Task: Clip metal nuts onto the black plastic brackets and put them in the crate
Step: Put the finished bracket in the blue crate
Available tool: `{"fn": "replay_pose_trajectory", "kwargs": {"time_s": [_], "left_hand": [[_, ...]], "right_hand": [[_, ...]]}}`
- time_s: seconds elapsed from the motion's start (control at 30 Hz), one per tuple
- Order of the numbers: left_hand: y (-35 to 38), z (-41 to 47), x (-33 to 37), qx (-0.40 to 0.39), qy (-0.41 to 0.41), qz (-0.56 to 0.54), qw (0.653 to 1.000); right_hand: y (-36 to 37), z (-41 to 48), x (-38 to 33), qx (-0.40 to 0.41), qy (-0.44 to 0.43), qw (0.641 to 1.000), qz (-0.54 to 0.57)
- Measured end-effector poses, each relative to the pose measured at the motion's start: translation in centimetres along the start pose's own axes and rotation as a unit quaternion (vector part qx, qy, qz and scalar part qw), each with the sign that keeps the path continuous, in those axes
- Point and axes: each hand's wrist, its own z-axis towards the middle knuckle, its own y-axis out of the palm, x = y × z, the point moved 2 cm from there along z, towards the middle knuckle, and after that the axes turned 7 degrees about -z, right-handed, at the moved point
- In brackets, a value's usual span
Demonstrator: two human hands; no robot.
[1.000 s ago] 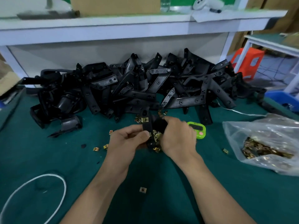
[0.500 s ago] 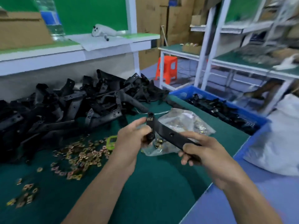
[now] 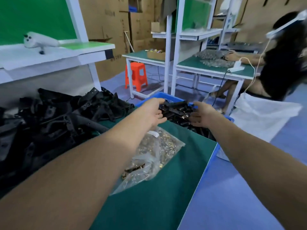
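Blue crate [image 3: 158,95] — one black bracket [image 3: 177,110] over it between left hand [image 3: 150,112] and right hand [image 3: 204,116], both loose-fingered.

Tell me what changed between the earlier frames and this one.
The left hand and right hand carried the bracket from the table out over the blue crate, and their fingers have opened, apparently letting it go. The bag of nuts and the bracket pile stayed put.
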Motion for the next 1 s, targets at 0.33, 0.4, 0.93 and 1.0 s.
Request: {"fn": "replay_pose_trajectory", "kwargs": {"time_s": [0.33, 0.4, 0.93, 1.0], "left_hand": [[-12.3, 0.5, 1.7, 0.125, 0.114, 0.028, 0.985], [-15.2, -1.5, 2.0, 0.145, 0.147, 0.028, 0.978], [-42.7, -24.5, 2.4, 0.546, 0.264, 0.108, 0.788], [-45.3, -26.6, 1.3, 0.571, 0.248, 0.129, 0.772]], "right_hand": [[10.4, -3.8, 3.2, 0.082, -0.202, 0.963, -0.159], [13.4, -6.4, 2.3, 0.053, -0.247, 0.951, -0.177], [42.0, -22.5, 6.0, -0.338, -0.341, 0.769, -0.423], [44.1, -23.9, 7.2, -0.349, -0.360, 0.719, -0.481]]}}
